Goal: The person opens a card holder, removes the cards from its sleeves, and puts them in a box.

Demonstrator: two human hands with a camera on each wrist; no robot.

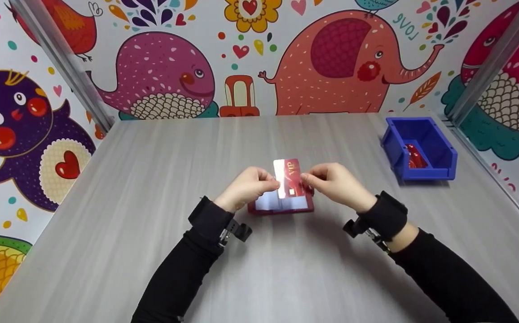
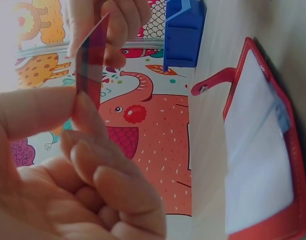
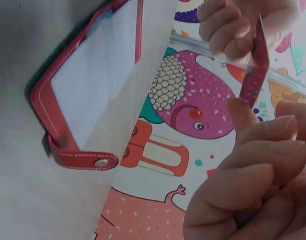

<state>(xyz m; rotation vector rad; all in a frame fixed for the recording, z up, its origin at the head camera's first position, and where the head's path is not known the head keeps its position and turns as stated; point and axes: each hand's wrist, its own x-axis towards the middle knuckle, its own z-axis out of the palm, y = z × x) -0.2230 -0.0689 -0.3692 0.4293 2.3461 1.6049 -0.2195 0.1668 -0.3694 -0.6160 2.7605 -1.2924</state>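
A red and silver VIP card is upright in the middle, over an opened red card holder that lies on the table. My left hand pinches the card's left edge between thumb and fingers, the other fingers curled inward in the left wrist view. At the card's right edge, my right hand has its thumb and fingertip on it. Pale sleeves show inside the holder. Its strap with a metal snap hangs undone from one side. Both hands are above the holder.
On the right of the grey table stands a blue bin with red items inside. Cartoon-printed walls enclose the back and sides, with metal posts at the corners. Each wrist wears a black band.
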